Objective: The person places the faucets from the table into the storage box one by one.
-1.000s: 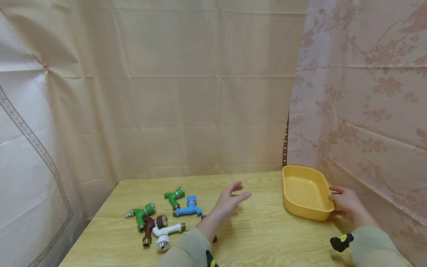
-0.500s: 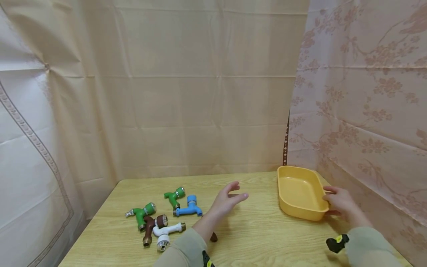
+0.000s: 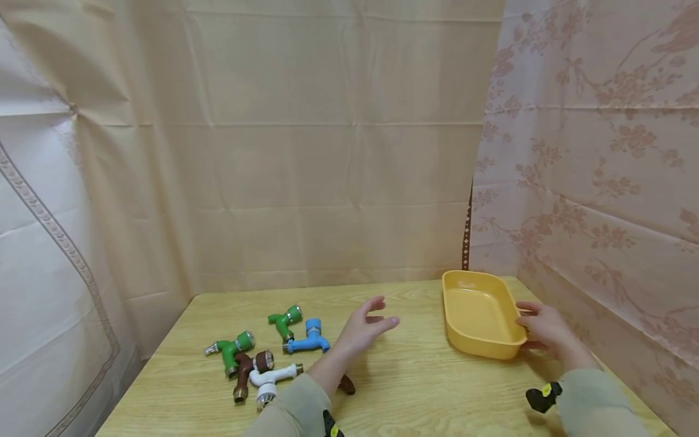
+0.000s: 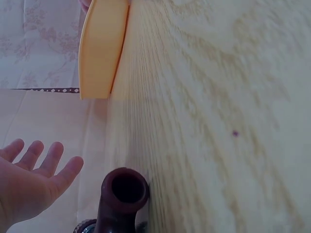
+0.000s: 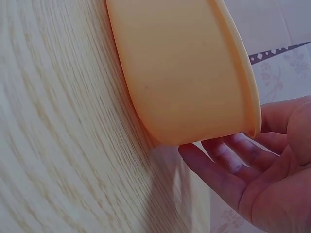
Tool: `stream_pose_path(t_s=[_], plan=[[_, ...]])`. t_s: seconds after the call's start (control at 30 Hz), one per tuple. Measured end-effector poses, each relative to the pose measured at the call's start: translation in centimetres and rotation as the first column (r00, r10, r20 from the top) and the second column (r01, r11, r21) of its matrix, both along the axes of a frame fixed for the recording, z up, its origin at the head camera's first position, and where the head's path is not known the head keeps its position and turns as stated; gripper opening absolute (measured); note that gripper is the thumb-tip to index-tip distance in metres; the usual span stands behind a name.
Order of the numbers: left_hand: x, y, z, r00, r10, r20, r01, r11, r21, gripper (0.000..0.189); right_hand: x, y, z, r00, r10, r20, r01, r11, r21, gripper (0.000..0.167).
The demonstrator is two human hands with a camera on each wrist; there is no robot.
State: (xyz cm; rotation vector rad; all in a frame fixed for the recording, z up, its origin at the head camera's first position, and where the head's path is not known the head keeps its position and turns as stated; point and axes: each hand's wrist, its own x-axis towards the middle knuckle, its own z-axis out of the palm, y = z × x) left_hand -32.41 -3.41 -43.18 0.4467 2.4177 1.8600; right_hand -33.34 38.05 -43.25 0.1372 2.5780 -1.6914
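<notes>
In the head view a yellow plastic basin [image 3: 483, 347] stands at the right of the table. My right hand [image 3: 548, 329] holds its right end, with the thumb at the rim and the other fingers against the outer wall, as the right wrist view also shows. My left hand [image 3: 360, 328] hovers over the middle of the table with its fingers apart, holding nothing. Beneath the left forearm lies a dark brown tap [image 4: 114, 213], mostly hidden in the head view. The blue tap [image 3: 308, 344] is just left of that hand.
Left on the wooden table [image 3: 415, 388] lie two green taps [image 3: 285, 321], a brown tap [image 3: 244, 376] and a white tap [image 3: 267, 385]. Beige cloth [image 3: 327, 152] hangs behind, and flowered cloth [image 3: 611, 182] closes off the right side.
The right hand has slid the basin left along the table. My left hand has drifted slightly left and stays raised. The taps have kept their places.
</notes>
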Motion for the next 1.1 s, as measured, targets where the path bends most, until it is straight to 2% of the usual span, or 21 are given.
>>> stream_pose_path(t_s=[0.4,0.83,1.1], plan=[[0.3,-0.9,0.2,0.998,-0.032,-0.044,0.031,0.999,-0.027,0.073,-0.1,-1.6,-0.2,0.999,0.035,-0.041,-0.034,0.999,0.027,0.058],[0.6,-1.7,0.7,0.998,0.009,-0.055,-0.013,0.997,-0.072,0.078,0.0,-3.7,-0.4,0.996,0.07,-0.059,-0.067,0.997,0.044,0.057],[0.6,-2.3,0.7,0.998,-0.004,-0.068,-0.001,0.998,-0.067,0.076,0.1,-5.0,-0.3,0.996,0.081,-0.043,-0.079,0.995,0.065,0.057]])
